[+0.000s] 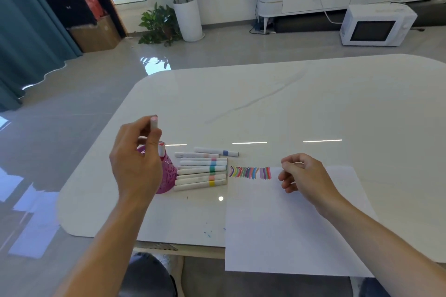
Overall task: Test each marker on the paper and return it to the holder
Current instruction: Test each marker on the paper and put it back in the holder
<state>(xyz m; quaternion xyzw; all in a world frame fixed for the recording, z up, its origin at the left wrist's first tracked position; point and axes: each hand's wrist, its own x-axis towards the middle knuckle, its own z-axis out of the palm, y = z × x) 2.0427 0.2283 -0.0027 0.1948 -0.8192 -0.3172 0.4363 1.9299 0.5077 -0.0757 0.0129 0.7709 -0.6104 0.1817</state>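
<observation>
While the left hand (137,161) pinches a pale marker (154,123) upright above the pink holder (167,176), more markers (201,171) lie just beside the holder. Right hand (304,176) hovers over the paper (289,236), fingers loosely curled, gripping nothing.

You have no readable writing here. The paper (289,224) in front of you carries only coloured test strokes (251,172), not letters or numbers, and any print on the markers (201,172) lying on the table is too small to read.
</observation>
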